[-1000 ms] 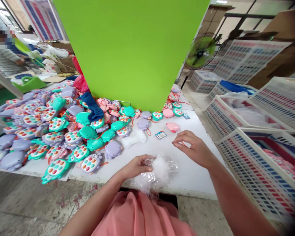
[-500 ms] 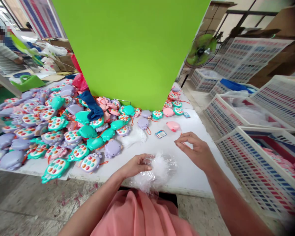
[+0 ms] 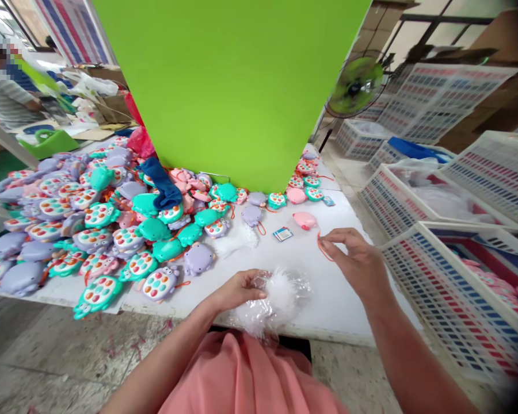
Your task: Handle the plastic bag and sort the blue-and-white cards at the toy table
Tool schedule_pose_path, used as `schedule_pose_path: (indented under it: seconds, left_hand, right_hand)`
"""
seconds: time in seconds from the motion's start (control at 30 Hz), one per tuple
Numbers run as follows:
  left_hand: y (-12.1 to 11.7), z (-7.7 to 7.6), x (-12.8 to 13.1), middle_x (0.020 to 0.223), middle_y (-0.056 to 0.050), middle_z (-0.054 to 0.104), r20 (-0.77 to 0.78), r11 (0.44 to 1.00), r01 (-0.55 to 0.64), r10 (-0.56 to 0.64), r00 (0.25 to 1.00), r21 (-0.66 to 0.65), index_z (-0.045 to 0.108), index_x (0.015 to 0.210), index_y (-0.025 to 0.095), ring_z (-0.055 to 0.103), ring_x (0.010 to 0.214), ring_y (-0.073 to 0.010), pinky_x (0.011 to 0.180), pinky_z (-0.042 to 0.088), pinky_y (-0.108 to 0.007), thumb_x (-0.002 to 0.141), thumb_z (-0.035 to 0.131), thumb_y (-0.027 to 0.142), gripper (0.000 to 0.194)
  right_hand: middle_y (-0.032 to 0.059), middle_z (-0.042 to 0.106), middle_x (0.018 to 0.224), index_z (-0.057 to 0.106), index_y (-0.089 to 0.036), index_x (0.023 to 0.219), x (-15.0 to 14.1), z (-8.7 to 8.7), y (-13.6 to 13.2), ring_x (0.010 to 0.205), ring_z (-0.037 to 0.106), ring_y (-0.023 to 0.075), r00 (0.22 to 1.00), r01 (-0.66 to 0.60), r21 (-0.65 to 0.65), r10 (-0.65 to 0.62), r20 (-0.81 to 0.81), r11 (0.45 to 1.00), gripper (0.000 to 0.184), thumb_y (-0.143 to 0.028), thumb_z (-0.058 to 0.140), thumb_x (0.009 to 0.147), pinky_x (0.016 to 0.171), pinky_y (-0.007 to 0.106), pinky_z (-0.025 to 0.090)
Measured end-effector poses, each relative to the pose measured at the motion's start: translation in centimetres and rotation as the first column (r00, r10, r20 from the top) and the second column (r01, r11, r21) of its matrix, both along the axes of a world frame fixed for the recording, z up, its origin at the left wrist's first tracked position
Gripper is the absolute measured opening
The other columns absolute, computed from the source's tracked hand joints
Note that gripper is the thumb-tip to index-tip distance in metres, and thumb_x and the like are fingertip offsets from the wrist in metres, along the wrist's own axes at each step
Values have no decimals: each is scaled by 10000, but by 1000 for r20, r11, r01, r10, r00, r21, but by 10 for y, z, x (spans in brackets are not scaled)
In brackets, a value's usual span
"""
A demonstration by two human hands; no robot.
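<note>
Here, right grip (image 3: 354, 260) pinched on an orange cord (image 3: 323, 249), left grip (image 3: 238, 290) clamped on a clear plastic bag (image 3: 280, 305).

The right hand (image 3: 354, 259) has moved rightward, away from the pink plastic pig-shaped toy (image 3: 304, 220), and its fingers (image 3: 330, 237) now draw out a longer visible length of thin orange cord (image 3: 322, 247).
</note>
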State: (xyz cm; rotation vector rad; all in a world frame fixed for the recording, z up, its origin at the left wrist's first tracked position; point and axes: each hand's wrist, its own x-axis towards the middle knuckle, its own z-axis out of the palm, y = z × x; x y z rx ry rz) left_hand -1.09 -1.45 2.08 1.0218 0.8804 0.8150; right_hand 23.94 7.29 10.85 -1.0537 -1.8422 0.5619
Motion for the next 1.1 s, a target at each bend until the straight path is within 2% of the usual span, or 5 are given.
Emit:
schedule_pose_path:
  seconds: [0.13, 0.27, 0.57, 0.8, 1.1]
  left_hand:
    - [0, 0, 0, 1022, -64, 655, 2, 1000, 3, -3, 1000, 1, 591, 1165, 168, 592, 895, -187, 840, 432, -300, 659, 773, 366, 573]
    - [0, 0, -1, 1022, -60, 649, -7, 1000, 6, -6, 1000, 26, 588, 1165, 167, 585, 884, -174, 824, 430, -283, 678, 763, 346, 547]
    - [-1, 0, 0, 965, -60, 646, -17, 1000, 12, -12, 1000, 21, 577, 1178, 153, 581, 828, -164, 771, 437, -278, 676, 761, 362, 574]
    - [-1, 1, 0, 1015, -67, 648, -10, 1000, 20, -19, 1000, 20, 584, 1177, 163, 589, 875, -180, 802, 443, -289, 681, 759, 350, 558]
    - [0, 8, 6, 1046, -75, 642, 72, 997, 74, -75, 995, 26, 582, 1175, 155, 588, 911, -185, 852, 432, -302, 692, 755, 312, 537]
  right_hand:
    - [35, 606, 899, 662, -234, 844, 2, 2, -5, 865, 586, 210, 998, 19, -52, -22, -65, 998, 113, -337, 618, 826, 817, 353, 449]
    - [40, 610, 904, 667, -232, 851, 0, -8, -12, 896, 581, 216, 994, -68, -121, 58, -89, 990, 106, -325, 623, 825, 833, 364, 439]
    - [35, 607, 866, 668, -219, 825, -9, -25, -18, 855, 574, 199, 994, -88, -174, 75, -81, 981, 139, -347, 615, 825, 832, 359, 442]
    - [38, 598, 856, 666, -227, 809, -9, -32, -21, 838, 573, 200, 994, -101, -145, 105, 22, 984, 147, -354, 597, 835, 793, 350, 443]
    - [46, 584, 865, 691, -242, 808, -19, -18, -29, 856, 550, 205, 917, -284, -75, 294, 269, 956, 117, -259, 584, 850, 790, 368, 443]
